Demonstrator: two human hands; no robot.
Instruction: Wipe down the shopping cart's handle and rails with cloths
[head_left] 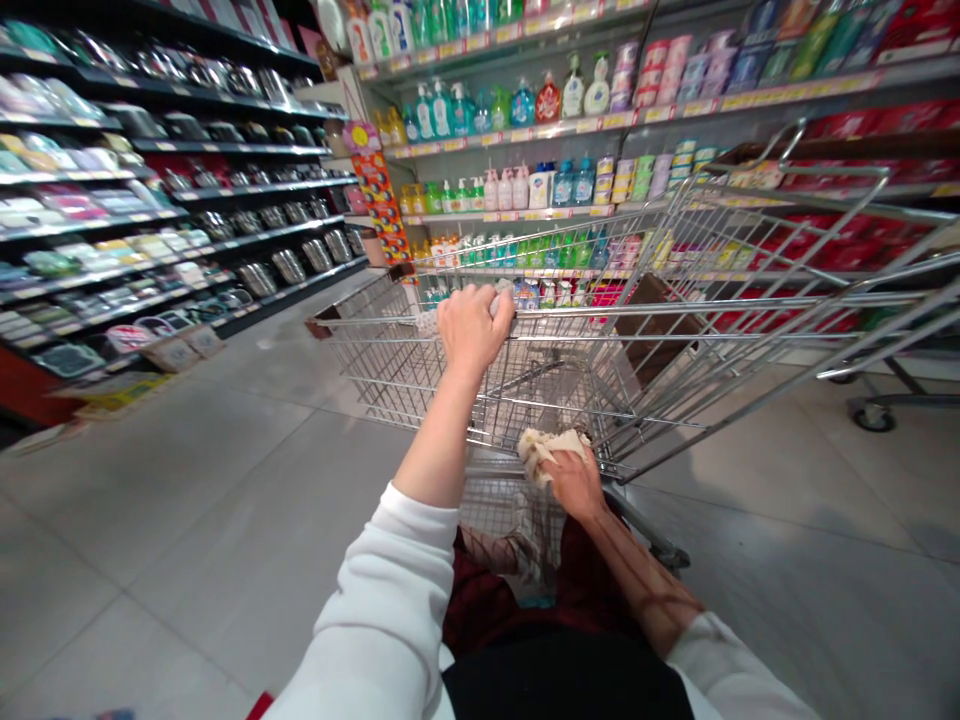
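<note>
Knuckles up, your left hand (474, 330) is curled shut around the top wire rail of a shopping cart (375, 322), reaching toward the far end. A pale scrap (499, 300) shows beside your fingers, but it is too small to tell what it is or whether you are holding it. Your right hand (574, 485) sits lower and nearer to you, fingers closed on a crumpled beige wad (546, 450), pinching it just above the cart's near bar (487, 467). Neither hand is spread, and they are well apart.

White sleeves (375, 600) are pushed back from both forearms. Below them you can see a black garment (562, 685) and dark red plaid fabric (480, 605). Inside the cart, a flat brown package (656, 330) leans against the wires.

Past the cart, bottles of hand soap (525, 105) and other toiletries fill the shelves ahead, with red boxes (862, 125) on the shelves to your right. Steel pots (289, 265) line the dark shelves to your left. A second cart's wheel (874, 412) stands at the right, on a pale tile floor (187, 520).
</note>
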